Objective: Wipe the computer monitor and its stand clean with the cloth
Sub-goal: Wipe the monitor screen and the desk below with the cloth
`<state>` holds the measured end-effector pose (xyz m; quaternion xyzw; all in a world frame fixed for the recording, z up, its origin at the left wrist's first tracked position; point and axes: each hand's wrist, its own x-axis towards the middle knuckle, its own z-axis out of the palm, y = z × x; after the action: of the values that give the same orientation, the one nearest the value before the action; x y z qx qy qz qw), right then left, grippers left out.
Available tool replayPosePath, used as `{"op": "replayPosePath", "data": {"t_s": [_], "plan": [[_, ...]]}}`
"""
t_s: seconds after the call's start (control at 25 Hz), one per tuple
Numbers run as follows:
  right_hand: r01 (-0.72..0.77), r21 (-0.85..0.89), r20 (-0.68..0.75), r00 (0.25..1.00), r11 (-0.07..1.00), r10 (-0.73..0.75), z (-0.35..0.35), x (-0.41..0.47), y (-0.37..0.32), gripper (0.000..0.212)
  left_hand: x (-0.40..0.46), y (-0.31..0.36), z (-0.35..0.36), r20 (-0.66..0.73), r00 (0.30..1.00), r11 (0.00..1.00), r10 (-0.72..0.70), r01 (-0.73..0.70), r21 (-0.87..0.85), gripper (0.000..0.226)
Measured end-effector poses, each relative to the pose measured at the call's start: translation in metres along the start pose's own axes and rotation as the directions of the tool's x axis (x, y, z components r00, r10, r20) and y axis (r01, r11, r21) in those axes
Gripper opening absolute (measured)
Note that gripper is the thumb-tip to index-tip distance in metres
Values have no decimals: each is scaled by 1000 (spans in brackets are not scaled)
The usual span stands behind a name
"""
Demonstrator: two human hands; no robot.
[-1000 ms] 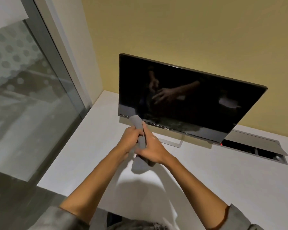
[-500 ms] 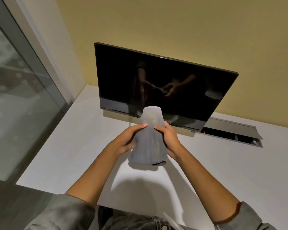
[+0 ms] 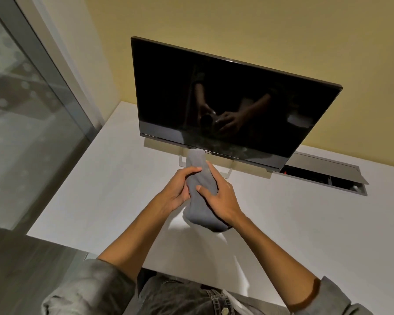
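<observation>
A dark, switched-off computer monitor stands on a white desk, carried by a thin pale frame stand that shows under its lower edge. I hold a grey cloth folded into a long narrow bundle above the desk, just in front of the stand. My left hand grips the cloth from the left side. My right hand grips it from the right, thumb laid across the fabric. The cloth's upper end overlaps the monitor's bottom bezel in the view.
A glass partition with a grey frame runs along the left. A yellow wall stands behind the monitor. An open cable tray with a raised lid is set into the desk right of the stand.
The cloth, spread wide between both hands half a second ago, is now folded into a narrow bundle and held lower. My hands have drawn closer together around it.
</observation>
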<state>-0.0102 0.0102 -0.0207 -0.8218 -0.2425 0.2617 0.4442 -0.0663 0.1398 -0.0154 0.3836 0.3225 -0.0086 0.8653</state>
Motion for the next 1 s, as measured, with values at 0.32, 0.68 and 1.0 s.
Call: {"op": "replayPosePath", "data": {"t_s": [0.32,0.68,1.0], "plan": [[-8,-641,-2,1000,767,9,42,23,40,49,37,-1,-112,-137,923,276,359,35,961,50],[-34,-881,-60,997,471,-40,81,51,66,60,90,-6,-173,290,871,-430,396,-103,897,69],[-125,-703,-151,988,700,25,100,128,12,55,123,-18,-185,375,854,-460,361,-187,868,77]]}}
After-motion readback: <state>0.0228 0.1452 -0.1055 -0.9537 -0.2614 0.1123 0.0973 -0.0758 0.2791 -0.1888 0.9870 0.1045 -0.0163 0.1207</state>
